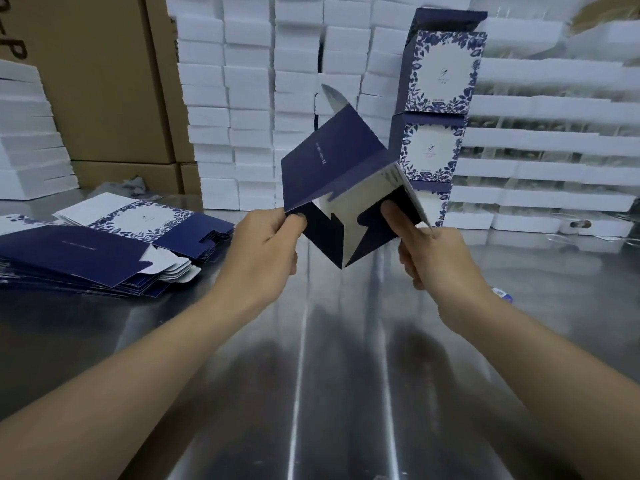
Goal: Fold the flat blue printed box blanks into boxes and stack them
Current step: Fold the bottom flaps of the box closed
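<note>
1. Our left hand (266,244), at the centre of the frame, pinches the lower left corner of the half-folded dark blue cardboard box blank (332,161) between thumb and fingers.
2. Our right hand (433,254), just right of centre, grips the blank's right side. The thumb lies on a dark inner flap and the fingers curl behind the edge.
3. We hold the blank in the air above the shiny steel table (311,358). It is opened into a tube, with the white inside showing and the notched bottom flaps hanging to a point.
4. At the left of the frame, a fanned stack of flat blue-and-white printed blanks (86,247) lies on the table.
5. At upper right of centre, a tall column of folded floral-printed boxes (440,74) stands upright before a wall of white foam blocks (249,98).
6. Brown cardboard cartons (104,81) fill the upper left.
</note>
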